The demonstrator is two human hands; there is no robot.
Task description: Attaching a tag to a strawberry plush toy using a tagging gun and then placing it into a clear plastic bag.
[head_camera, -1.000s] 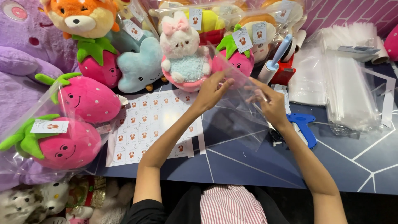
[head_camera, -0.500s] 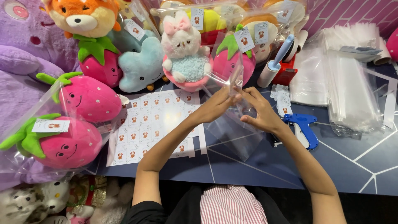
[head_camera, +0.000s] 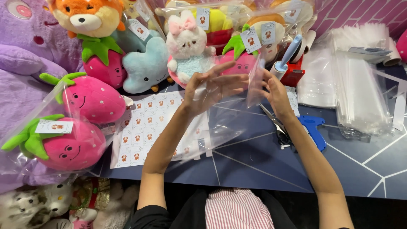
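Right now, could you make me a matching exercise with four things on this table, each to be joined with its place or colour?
Things:
1. clear plastic bag
2. scissors
3. sticker sheet
4. white bunny plush

Places or colours:
A. flat on the table under the left forearm
B. blue handles, lying beside the right wrist
C. pink bow on its head, at the back of the table
D. held up between the left hand and the right hand

Pairs: 1-D, 2-B, 3-A, 4-C
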